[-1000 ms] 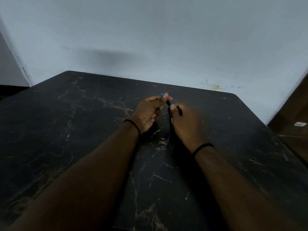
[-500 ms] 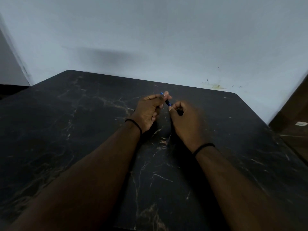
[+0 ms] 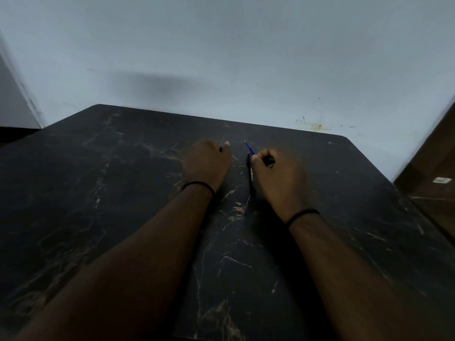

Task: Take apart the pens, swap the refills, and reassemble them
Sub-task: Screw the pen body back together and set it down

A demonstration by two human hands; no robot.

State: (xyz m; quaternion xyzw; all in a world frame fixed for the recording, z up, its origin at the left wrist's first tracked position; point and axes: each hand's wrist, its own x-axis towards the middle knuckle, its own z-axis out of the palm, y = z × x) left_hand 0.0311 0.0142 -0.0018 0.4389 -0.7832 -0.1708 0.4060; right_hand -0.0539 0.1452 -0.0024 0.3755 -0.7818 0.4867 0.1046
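I see the right hand (image 3: 278,175) curled around a slim blue refill (image 3: 250,148) with a fine pointed tip. A black cylindrical pen barrel (image 3: 251,177) lies beside it on the dark veined marble-pattern surface (image 3: 98,193). Left of the barrel, the left hand (image 3: 209,163) is fisted; contents indeterminate.

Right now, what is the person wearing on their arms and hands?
Very little. Both forearms are bare, with no sleeves in view, and neither the left hand nor the right hand wears a glove. Each wrist carries a thin black band: the left wrist band and the right wrist band. No rings or watch show in this dim view.
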